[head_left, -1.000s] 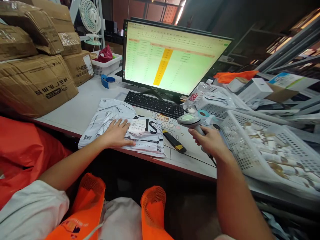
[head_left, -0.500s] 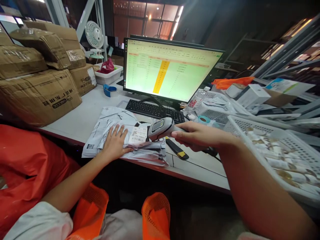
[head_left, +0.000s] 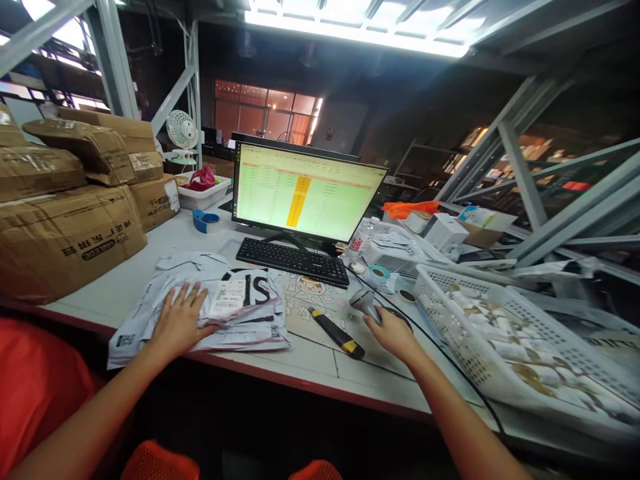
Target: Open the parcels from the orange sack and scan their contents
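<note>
My left hand (head_left: 181, 317) lies flat, fingers spread, on a stack of white plastic mailing bags (head_left: 260, 330) at the front of the desk. Beside its fingertips, a printed label (head_left: 227, 299) shows on the top bag. To the right, my right hand (head_left: 393, 331) is closed around a grey barcode scanner (head_left: 365, 303), low over the desk; part of the scanner is hidden by the hand. Between the bags and the scanner rests a black and yellow box cutter (head_left: 337, 333). A black keyboard (head_left: 293, 260) lies behind the bags, under a lit monitor (head_left: 305, 193).
Cardboard boxes (head_left: 70, 237) are piled on the left. A white perforated basket (head_left: 450, 333) of small rolled items stands right, with a black cable (head_left: 445, 353) running along it. Behind are a blue tape dispenser (head_left: 204, 221), a bottle (head_left: 363, 237) and a white fan (head_left: 182, 130).
My right hand has carried the barcode scanner away from the label, rightward and down toward the desk. My left hand stays on the bags. The head view has tilted up.
</note>
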Demonstrator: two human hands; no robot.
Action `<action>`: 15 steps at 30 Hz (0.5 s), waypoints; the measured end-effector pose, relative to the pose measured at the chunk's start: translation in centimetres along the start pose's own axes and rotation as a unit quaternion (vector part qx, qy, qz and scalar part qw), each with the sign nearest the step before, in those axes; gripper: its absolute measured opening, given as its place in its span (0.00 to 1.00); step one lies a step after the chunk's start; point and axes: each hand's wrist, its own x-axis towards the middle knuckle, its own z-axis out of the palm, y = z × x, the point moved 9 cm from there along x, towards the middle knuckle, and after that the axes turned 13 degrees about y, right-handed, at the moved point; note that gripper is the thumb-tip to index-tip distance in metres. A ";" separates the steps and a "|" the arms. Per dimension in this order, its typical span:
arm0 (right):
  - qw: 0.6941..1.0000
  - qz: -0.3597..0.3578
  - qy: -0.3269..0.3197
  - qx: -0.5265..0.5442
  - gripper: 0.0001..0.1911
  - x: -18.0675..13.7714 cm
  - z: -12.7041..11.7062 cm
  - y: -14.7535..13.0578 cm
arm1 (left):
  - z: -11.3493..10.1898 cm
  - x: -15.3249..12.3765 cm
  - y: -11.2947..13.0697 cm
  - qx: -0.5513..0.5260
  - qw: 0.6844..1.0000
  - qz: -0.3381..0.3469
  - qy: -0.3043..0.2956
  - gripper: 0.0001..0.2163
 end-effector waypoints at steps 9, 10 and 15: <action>0.997 0.033 0.063 -0.014 0.29 1.4 -1.1 -1.5 | 1.7 -0.3 -6.6 0.058 0.998 -0.033 0.006 0.40; 0.997 0.023 0.071 0.002 0.29 2.6 -1.4 -2.8 | 1.9 -0.3 -6.5 0.058 0.998 -0.028 0.008 0.39; 0.998 -0.025 -0.026 0.042 0.26 8.5 2.8 -9.1 | 1.8 -0.2 -6.2 0.059 0.998 -0.017 0.020 0.36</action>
